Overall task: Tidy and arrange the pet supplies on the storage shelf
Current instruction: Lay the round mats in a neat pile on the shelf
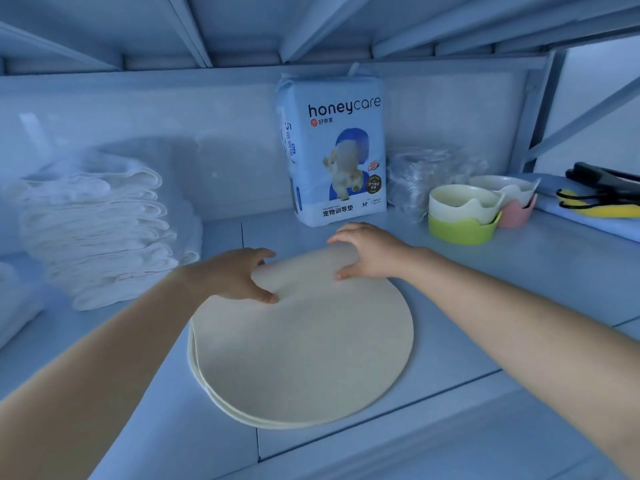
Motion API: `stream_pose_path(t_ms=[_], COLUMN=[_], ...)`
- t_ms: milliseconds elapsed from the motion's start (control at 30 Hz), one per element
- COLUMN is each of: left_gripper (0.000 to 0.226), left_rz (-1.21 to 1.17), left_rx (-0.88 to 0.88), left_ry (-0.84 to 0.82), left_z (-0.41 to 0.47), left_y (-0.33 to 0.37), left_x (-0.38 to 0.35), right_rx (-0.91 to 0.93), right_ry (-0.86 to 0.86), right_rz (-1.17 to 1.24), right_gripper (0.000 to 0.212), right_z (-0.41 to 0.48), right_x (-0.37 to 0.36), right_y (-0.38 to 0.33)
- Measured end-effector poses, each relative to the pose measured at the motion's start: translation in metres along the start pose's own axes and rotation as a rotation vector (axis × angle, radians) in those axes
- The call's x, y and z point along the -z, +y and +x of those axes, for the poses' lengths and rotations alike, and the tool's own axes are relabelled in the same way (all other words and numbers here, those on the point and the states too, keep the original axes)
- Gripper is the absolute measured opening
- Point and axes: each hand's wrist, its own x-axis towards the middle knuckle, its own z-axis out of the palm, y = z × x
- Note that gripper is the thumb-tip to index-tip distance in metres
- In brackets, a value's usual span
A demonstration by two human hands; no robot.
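The left hand (239, 275) and right hand (367, 252) hold the lifted far edge of the round mats (304, 358) on the shelf (485, 306), so I think they are not put away yet.

Both hands (239, 271) (367, 251) grip the round mat's (304, 348) rolled far edge.

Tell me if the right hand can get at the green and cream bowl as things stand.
Probably yes: only bare shelf lies between the right hand and the green and cream bowl, though it must release the round mat it grips.
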Motion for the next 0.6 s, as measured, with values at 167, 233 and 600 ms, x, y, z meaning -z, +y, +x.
stream_pose_path(t_ms=[167,233,600], left_gripper=[0.079,0.070,0.047], left_rz=[-0.051,-0.093,-0.073], left_rx=[-0.027,-0.050,-0.118], left_ry=[-0.021,-0.016,0.133], left_z=[0.006,0.006,-0.005], left_y=[-0.002,-0.003,0.000], left_x=[-0.001,-0.002,-0.006], right_rx=[-0.011,-0.009,0.009], right_ry=[-0.071,-0.080,-0.130], right_rz=[0.022,0.021,0.019], right_gripper=[0.074,0.076,0.079], right_z=[0.001,0.002,0.023], right_x=[-0.006,-0.005,-0.007], right_y=[0.000,0.000,0.001])
